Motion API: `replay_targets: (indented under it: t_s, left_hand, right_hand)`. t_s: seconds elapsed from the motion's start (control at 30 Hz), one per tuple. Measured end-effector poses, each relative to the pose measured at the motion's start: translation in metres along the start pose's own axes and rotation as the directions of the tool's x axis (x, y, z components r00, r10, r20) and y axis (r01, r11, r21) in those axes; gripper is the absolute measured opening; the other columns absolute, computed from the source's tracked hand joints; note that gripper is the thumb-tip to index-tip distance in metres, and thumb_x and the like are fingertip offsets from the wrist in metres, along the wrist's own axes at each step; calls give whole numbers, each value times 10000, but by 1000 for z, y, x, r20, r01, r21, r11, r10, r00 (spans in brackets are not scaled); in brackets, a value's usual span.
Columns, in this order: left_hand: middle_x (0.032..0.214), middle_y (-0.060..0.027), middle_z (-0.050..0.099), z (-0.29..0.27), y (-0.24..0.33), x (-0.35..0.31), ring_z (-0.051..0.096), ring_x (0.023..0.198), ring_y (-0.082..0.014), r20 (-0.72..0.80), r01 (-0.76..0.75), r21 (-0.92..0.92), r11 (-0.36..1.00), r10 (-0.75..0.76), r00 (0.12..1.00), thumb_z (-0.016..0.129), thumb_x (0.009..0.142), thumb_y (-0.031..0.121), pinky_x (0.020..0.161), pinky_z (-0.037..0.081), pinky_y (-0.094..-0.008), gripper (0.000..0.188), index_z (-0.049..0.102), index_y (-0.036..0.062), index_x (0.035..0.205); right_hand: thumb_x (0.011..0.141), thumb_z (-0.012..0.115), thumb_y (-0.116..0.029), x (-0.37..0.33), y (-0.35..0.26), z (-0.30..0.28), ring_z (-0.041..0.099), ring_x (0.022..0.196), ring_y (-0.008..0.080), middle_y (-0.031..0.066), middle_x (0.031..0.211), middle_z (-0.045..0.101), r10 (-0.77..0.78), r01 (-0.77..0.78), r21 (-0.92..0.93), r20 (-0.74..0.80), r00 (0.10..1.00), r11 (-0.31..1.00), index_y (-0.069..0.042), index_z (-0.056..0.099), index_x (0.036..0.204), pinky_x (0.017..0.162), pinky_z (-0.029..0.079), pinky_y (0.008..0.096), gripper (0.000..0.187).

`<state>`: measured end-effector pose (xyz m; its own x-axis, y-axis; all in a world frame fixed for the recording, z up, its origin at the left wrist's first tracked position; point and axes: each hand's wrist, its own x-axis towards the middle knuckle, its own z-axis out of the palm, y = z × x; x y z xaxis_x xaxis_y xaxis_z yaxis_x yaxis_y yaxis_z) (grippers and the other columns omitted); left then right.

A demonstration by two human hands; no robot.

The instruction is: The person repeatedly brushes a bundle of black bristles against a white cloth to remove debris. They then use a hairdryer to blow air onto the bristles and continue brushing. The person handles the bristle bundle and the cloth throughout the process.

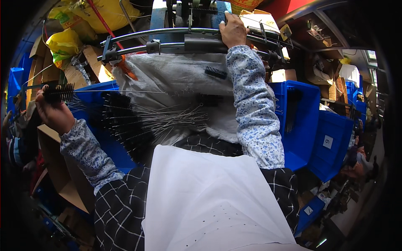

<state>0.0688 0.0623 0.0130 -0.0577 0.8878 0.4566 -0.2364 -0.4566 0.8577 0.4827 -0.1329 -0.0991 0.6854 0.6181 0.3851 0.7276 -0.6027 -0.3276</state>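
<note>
Cluttered workshop bay, blue bins (301,121) stacked on both sides, cardboard and yellow sacks (67,42) at the far left. Nearest the camera: white apron (209,196) over a black checked garment, both forearms in blue floral sleeves. Just beyond the apron, a pile of black bottle brushes (125,125) with long twisted-wire stems lies across the near-left part of a white woven sack (176,79), bristle ends toward the left bin, wire ends fanned out to the right. Left hand (54,113) raised out past the left edge of the sack, fingers closed around one black brush (58,92); its wire stem runs right over the pile. Two loose short brush heads sit further back on the sack, one near its middle, one near its far edge. Farthest: right hand (232,31) reaches forward, fingers curled over the curved metal rail (167,33) of the blue machine (188,12) at the sack's far edge; whether it pinches anything small there I can't tell.
</note>
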Motion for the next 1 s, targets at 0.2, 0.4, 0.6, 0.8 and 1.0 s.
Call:
replay_targets:
  t_s: [0.2,0.4,0.6,0.8,1.0]
  left_hand:
    - [963,-93,543,20,6,-12,538,891,-168,27,139,-149,979,-137,990,442,868,139,787,452,-279,197,498,-3,993]
    - [913,-79,543,73,-4,-44,534,842,-146,373,-47,194,980,-29,927,470,846,96,752,438,-244,189,507,-38,974]
    - [847,-36,552,94,-7,-61,526,719,-69,506,449,-71,890,-356,786,433,883,208,644,436,-178,201,480,19,937]
    - [881,-75,536,139,-10,-115,565,754,-124,735,524,-47,851,-325,595,405,890,205,694,471,-234,216,445,5,962]
    - [899,-56,511,98,-16,-104,520,758,-94,839,245,311,918,-386,384,339,900,314,690,428,-213,332,372,17,1044]
  right_hand:
    - [796,468,-278,22,46,-19,466,1029,287,94,1090,523,87,-94,30,174,981,995,-118,531,1090,851,352,467,340]
    - [854,354,-369,41,68,-44,432,1066,267,67,1074,534,64,47,-354,295,953,934,-226,546,1051,890,303,459,310]
    - [839,470,-302,-16,61,-141,546,896,258,123,1015,562,29,-195,180,660,750,964,-113,547,1070,762,429,344,308]
    - [873,434,-232,-72,-29,-121,544,843,199,130,911,571,-519,28,653,574,633,757,-14,512,1070,749,430,294,304]
    - [883,424,-244,-83,-85,-70,471,681,89,36,763,532,-374,-310,747,591,715,587,0,485,1083,636,399,224,322]
